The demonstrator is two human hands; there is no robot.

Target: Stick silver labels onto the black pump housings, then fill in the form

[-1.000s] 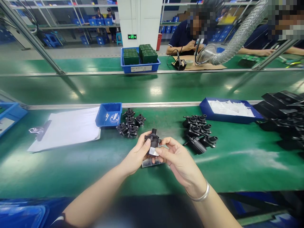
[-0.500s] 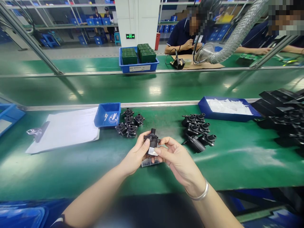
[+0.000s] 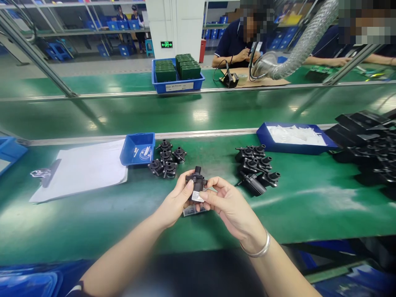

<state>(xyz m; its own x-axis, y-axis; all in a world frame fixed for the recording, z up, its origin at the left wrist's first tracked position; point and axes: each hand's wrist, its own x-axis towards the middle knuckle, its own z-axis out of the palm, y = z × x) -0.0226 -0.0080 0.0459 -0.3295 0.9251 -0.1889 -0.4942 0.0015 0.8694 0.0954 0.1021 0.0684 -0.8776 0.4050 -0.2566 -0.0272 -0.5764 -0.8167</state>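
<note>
A small black pump [image 3: 198,181] with a spout on top stands upright between my hands above the bench. My left hand [image 3: 177,201] is closed around its left side, thumb across the front. Low on its body is a white label [image 3: 197,196]; the thumb of my right hand [image 3: 227,206] presses the label's right edge, its fingers curled behind the body. A grey-clear case [image 3: 194,211] lies partly hidden under the hands. Several similar pumps [image 3: 167,159] are grouped behind to the left, and more pumps [image 3: 255,167] to the right.
A blue tray [image 3: 123,154] with small parts stands beside a clipboard with paper [image 3: 83,169]. At the right are a blue box [image 3: 291,147] of white slips and a heap of black parts [image 3: 371,152]. Beyond the rail, a person [image 3: 236,45] works near a flexible duct [image 3: 305,43].
The camera view has shifted slightly. Both hands keep the same hold on the pump, with the right thumb still at the label.
</note>
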